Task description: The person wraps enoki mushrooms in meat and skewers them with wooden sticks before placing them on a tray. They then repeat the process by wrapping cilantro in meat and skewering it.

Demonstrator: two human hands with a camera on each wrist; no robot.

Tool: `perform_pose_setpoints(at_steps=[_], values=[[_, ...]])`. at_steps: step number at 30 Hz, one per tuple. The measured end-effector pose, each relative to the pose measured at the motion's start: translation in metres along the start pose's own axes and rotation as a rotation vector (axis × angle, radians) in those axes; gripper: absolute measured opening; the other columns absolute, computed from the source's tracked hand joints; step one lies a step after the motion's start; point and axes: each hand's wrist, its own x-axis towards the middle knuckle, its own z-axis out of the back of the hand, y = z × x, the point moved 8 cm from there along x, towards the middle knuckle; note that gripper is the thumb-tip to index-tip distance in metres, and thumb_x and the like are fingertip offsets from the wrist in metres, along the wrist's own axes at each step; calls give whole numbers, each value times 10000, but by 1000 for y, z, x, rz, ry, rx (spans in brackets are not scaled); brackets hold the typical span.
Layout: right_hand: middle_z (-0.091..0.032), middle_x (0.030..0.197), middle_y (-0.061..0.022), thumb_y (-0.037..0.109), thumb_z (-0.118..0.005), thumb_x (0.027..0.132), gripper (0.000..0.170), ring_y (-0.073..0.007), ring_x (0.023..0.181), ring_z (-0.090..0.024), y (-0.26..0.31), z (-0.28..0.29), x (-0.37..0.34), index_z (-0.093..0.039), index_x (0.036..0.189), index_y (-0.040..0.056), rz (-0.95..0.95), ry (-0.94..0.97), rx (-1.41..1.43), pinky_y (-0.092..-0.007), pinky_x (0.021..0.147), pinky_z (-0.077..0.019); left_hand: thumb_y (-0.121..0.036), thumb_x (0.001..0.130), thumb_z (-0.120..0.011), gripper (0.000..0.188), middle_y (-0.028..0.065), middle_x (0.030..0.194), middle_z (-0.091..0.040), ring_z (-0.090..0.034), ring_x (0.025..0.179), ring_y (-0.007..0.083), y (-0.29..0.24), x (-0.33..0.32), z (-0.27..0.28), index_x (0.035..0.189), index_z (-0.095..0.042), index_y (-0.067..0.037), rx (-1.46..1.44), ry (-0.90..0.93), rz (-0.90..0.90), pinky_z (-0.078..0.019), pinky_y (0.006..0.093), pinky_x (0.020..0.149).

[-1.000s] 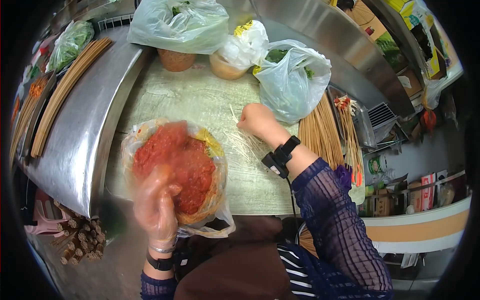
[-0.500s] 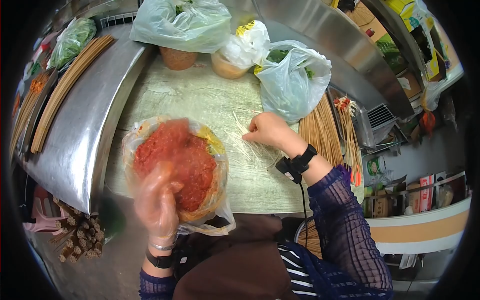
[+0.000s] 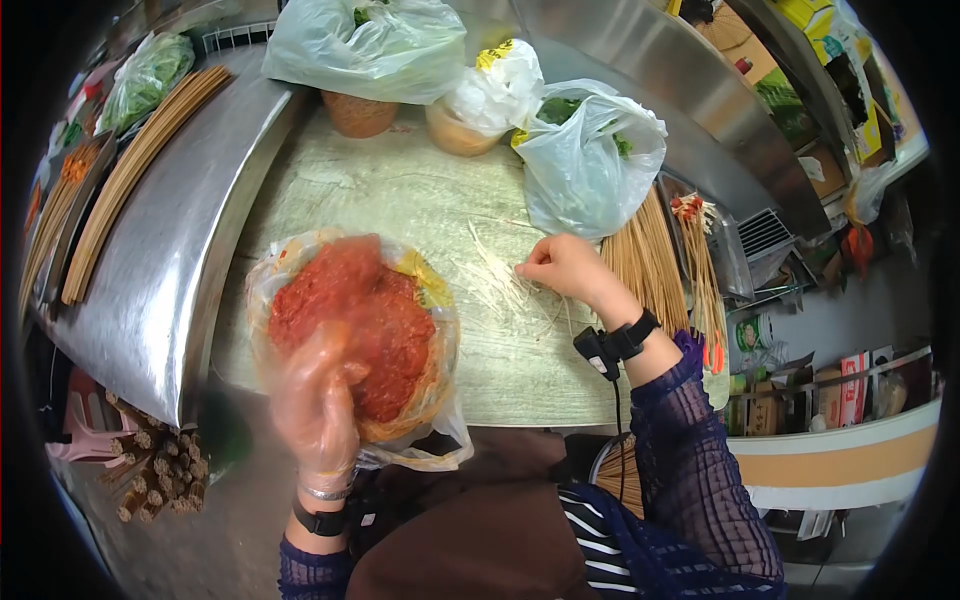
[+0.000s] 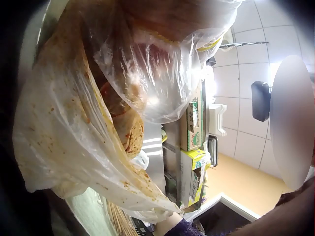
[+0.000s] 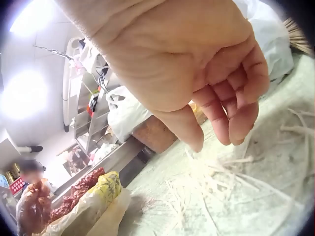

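Strands (image 3: 500, 280) at nine o'clock from the right hand (image 3: 568, 270), its bent thumb and fingers slightly apart, probably want light fingertips; the left hand (image 3: 318, 395), blurred, I cannot tell

No text, brand, number or sign is legible in any view. Markings noted, all too small or blurred to read: dark lettering on a yellow patch of the open plastic bag (image 5: 110, 189); yellow print on the small white bag (image 3: 498, 95); characters on the brown carton (image 3: 762, 408); print on the red-and-white box (image 3: 855, 380); in the left wrist view, print on the green-marked carton (image 4: 194, 123) and the yellow-and-white box (image 4: 193, 174).
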Motion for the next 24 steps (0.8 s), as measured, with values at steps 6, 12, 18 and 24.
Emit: perform_pose_setpoints(at_steps=[6,12,18,24], values=[[-646,684,-129,221,-713,690,196,-264,646,-626,8,-12,-6,-678,744,36,57,-3,-250,-356,607,-484,55,897,-478,219,189,1188,-586,-624,822,156,-3,1,-2,1085,-590,37,-6,11,-25,-521,264,730],[-664,724,-121,206,-687,674,177,-276,701,-640,-9,-3,-10,-691,772,58,-35,-31,-220,-363,642,-495,26,898,-497,213,187,1174,-590,-628,840,167,-1,0,-1,1086,-597,34,5,20,13,-527,274,726],[-646,669,-101,186,-693,677,194,-196,628,-620,-33,4,6,-658,749,9,-48,-44,270,-311,610,-478,-13,900,-513,227,192,1149,-602,-643,771,177,-4,0,-1,1101,-608,30,54,0,1,-534,274,707],[-667,717,-102,228,-713,687,224,-229,669,-636,2,-12,20,-670,766,23,47,-50,94,-332,636,-492,-10,900,-514,226,181,1146,-605,-642,771,174,-2,-1,-2,1102,-607,28,28,-31,-11,-534,267,707]])
